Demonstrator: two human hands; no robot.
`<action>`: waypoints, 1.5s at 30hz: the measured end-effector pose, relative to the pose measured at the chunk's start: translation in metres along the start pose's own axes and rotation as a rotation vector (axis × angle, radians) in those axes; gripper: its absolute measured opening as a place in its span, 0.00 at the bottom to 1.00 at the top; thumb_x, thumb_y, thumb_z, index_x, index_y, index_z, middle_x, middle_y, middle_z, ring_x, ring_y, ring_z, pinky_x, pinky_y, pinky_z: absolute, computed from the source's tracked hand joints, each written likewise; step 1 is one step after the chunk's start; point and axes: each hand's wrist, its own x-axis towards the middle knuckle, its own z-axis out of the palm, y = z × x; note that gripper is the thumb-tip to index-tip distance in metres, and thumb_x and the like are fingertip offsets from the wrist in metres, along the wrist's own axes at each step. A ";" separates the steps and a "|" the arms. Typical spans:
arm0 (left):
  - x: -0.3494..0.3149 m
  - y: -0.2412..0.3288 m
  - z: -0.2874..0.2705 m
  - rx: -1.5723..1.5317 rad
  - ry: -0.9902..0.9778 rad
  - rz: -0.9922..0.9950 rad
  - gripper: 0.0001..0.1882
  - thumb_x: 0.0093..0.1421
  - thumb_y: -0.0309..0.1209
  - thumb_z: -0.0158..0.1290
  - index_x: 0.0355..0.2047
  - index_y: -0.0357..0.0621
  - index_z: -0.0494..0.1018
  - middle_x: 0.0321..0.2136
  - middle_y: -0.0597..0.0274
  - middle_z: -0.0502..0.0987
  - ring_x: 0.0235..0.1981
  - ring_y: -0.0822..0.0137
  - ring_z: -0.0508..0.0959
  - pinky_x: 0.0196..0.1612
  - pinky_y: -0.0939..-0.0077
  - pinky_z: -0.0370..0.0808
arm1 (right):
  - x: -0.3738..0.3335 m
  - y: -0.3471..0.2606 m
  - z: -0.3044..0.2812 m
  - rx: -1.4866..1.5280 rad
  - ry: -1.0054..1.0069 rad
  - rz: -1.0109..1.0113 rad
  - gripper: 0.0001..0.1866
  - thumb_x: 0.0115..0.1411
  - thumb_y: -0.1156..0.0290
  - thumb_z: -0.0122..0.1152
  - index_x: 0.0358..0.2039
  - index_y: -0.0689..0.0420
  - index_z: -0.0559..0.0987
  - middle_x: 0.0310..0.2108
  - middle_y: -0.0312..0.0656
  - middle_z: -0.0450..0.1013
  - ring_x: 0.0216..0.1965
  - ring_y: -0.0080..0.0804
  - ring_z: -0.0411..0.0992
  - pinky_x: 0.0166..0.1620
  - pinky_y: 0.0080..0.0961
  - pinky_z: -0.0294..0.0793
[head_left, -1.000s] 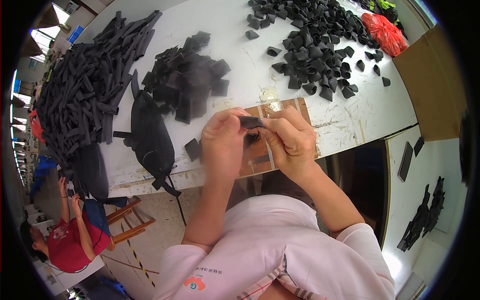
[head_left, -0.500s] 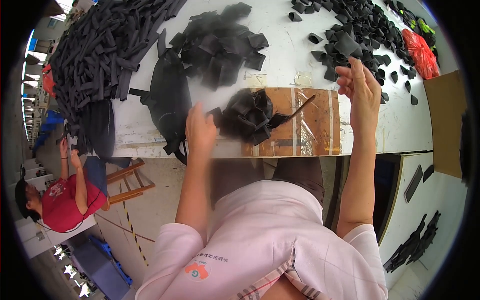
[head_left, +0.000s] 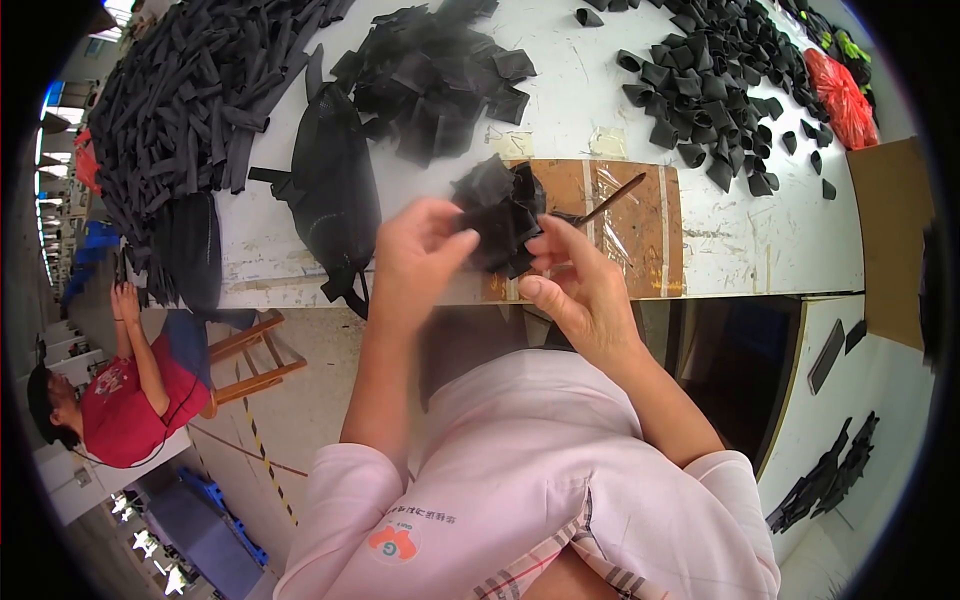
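Note:
In front of me a small heap of black fabric pieces (head_left: 505, 180) lies over the left part of a brown taped board (head_left: 655, 230). My left hand (head_left: 420, 250) is at the heap's left side, thumb and fingers closed on a black fabric piece (head_left: 487, 228). Close by on the right, my right hand (head_left: 585, 290) has its thumb and fingers apart, fingertips by the heap's edge; I see nothing held in it. From the heap a slim, pointed brown tool (head_left: 615, 197) sticks out over the board. Its other end is hidden.
Folded black tubular pieces (head_left: 725, 100) lie scattered at the back right, beside a red plastic bag (head_left: 840, 95). Flat black pieces (head_left: 430, 80) and long black strips (head_left: 190, 100) are piled farther left. A black pouch-like item (head_left: 335, 180) lies left of my hand. Someone in red (head_left: 135, 410) sits at left.
My right hand has come from the right-hand pile back to the middle heap. A black piece seen above that pile is no longer there. My left hand has moved right with a fabric piece.

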 end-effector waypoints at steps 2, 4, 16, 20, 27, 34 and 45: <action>-0.013 0.017 0.013 -0.255 -0.190 -0.029 0.11 0.47 0.21 0.55 0.32 0.35 0.69 0.24 0.61 0.74 0.25 0.75 0.73 0.28 0.80 0.71 | 0.009 0.006 0.000 0.069 0.028 -0.046 0.15 0.53 0.68 0.59 0.34 0.68 0.73 0.21 0.40 0.71 0.23 0.26 0.70 0.28 0.22 0.72; -0.022 0.026 0.026 -0.468 -0.255 -0.088 0.13 0.47 0.19 0.56 0.34 0.36 0.68 0.24 0.64 0.73 0.21 0.80 0.71 0.22 0.89 0.68 | 0.014 0.002 -0.012 0.458 -0.164 0.421 0.11 0.54 0.67 0.58 0.30 0.64 0.74 0.21 0.35 0.71 0.22 0.19 0.69 0.27 0.17 0.72; -0.019 0.023 0.038 -0.616 -0.371 -0.293 0.06 0.52 0.25 0.54 0.30 0.36 0.72 0.19 0.63 0.74 0.17 0.77 0.71 0.19 0.90 0.65 | 0.008 0.013 -0.033 0.707 -0.198 0.504 0.07 0.53 0.70 0.59 0.27 0.59 0.74 0.23 0.35 0.72 0.23 0.20 0.70 0.24 0.18 0.70; -0.030 0.028 0.049 -0.352 -0.172 -0.080 0.05 0.53 0.24 0.53 0.30 0.35 0.72 0.20 0.66 0.74 0.18 0.83 0.69 0.19 0.91 0.65 | 0.000 -0.001 -0.026 -0.525 0.250 -0.280 0.11 0.48 0.71 0.62 0.29 0.63 0.73 0.23 0.41 0.67 0.24 0.32 0.69 0.24 0.23 0.67; -0.037 0.027 0.075 -0.028 0.023 0.339 0.02 0.54 0.20 0.49 0.29 0.35 0.70 0.22 0.65 0.74 0.19 0.82 0.71 0.22 0.88 0.70 | -0.003 -0.004 -0.029 -0.377 0.111 -0.401 0.05 0.46 0.78 0.60 0.26 0.60 0.74 0.22 0.41 0.64 0.24 0.36 0.66 0.23 0.27 0.65; -0.022 0.045 0.069 -0.875 -0.110 -0.198 0.09 0.48 0.16 0.48 0.33 0.34 0.67 0.21 0.62 0.71 0.08 0.84 0.56 0.10 0.88 0.52 | 0.007 -0.008 -0.037 -0.277 0.244 -0.174 0.03 0.47 0.79 0.57 0.25 0.60 0.75 0.20 0.37 0.65 0.18 0.27 0.65 0.21 0.23 0.65; -0.015 0.046 0.073 -0.889 -0.267 -0.033 0.06 0.52 0.16 0.47 0.31 0.34 0.67 0.26 0.57 0.72 0.17 0.81 0.68 0.13 0.88 0.61 | 0.021 -0.015 -0.066 1.096 -0.294 0.493 0.08 0.55 0.67 0.55 0.28 0.59 0.74 0.19 0.29 0.64 0.18 0.12 0.55 0.19 0.09 0.51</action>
